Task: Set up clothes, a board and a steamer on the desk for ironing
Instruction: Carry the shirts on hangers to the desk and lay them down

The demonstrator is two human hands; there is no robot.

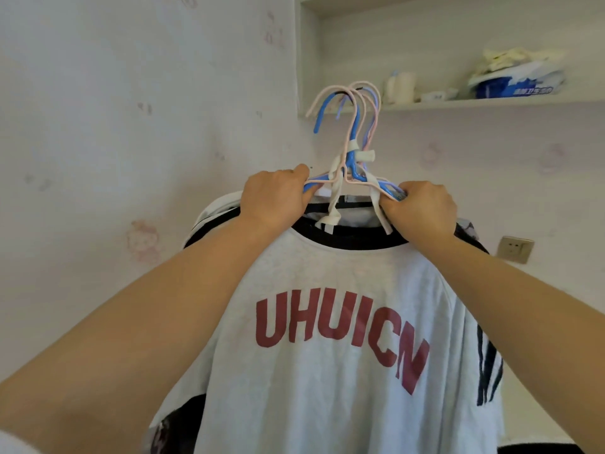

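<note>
A bunch of several plastic hangers point(354, 158), blue, pink and lilac, is held up in front of me with clothes on them. The front garment is a light grey T-shirt point(327, 267) with a black collar and red letters; darker clothes hang behind it. My left hand point(275, 198) grips the hangers' left shoulder bars. My right hand point(419, 208) grips the right shoulder bars. White fabric ties dangle from the hanger necks. No board, steamer or desk is in view.
A pale wallpapered wall is right behind the clothes. A white wall shelf point(491, 103) at upper right holds a small bottle, packets and a blue-and-white pack. A wall socket point(515, 249) sits to the right of my right arm.
</note>
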